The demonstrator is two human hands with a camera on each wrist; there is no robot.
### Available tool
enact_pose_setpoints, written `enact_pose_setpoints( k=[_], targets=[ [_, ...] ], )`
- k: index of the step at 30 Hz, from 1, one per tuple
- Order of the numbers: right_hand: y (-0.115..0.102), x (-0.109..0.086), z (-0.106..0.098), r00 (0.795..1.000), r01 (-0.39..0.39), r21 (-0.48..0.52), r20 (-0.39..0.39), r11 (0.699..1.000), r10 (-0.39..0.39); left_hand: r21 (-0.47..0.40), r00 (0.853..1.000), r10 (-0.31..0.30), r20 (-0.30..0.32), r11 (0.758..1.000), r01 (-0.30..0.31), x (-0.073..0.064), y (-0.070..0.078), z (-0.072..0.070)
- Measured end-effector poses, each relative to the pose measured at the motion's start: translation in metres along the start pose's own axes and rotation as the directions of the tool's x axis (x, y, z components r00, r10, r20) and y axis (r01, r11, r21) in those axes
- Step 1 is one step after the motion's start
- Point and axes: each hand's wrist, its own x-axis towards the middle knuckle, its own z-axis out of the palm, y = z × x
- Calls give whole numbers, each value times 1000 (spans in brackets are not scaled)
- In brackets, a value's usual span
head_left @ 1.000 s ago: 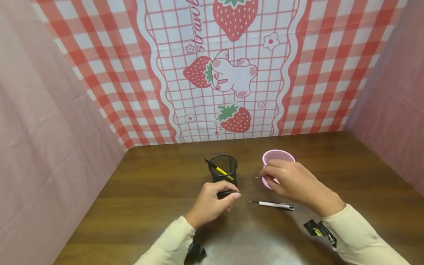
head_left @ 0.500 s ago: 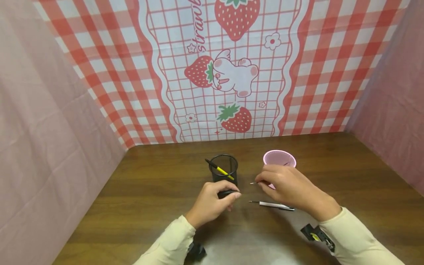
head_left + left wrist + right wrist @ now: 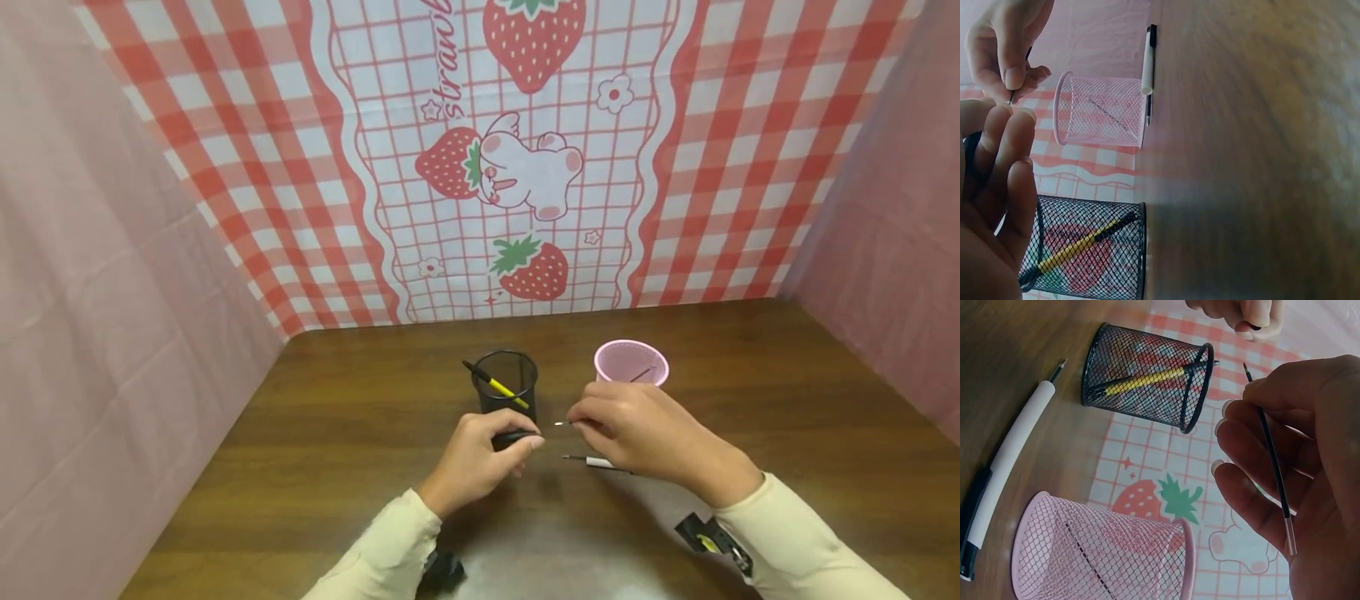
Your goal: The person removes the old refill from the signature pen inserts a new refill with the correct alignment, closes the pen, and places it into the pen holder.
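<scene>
My left hand [image 3: 476, 458] grips a short black pen barrel [image 3: 512, 438], most of it hidden by the fingers. Facing it, my right hand [image 3: 648, 429] pinches a thin dark pen refill [image 3: 1270, 447] between thumb and fingers. The refill's metal tip points left toward the barrel's end, with a small gap between them in the head view. Below the right hand, a white pen [image 3: 1016, 450] with a black clip lies on the table, its refill sticking out of the front end.
Behind the left hand stands a black mesh pen holder [image 3: 1204, 381] with a yellow and black pen [image 3: 502, 387] leaning in it. A pink mesh holder [image 3: 597, 367] behind the right hand contains a thin dark stick [image 3: 1109, 115]. A checked strawberry cloth [image 3: 495, 275] hangs at the table's back edge.
My right hand has moved left and toward me with the refill, away from the pink holder and nearer the left hand. It now covers part of the white pen. The left hand stays put.
</scene>
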Motion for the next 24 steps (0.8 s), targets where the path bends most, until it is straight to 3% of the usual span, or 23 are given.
enact_pose_setpoints(
  k=[11,24],
  targets=[
    [-5,3,2,1000,20,20,8,1000,-20,27,998,53,14,998,-53,1,-4,-1],
    [-9,4,5,1000,24,17,3,1000,-24,32,998,54,20,998,-54,-1,-4,-1]
  ],
)
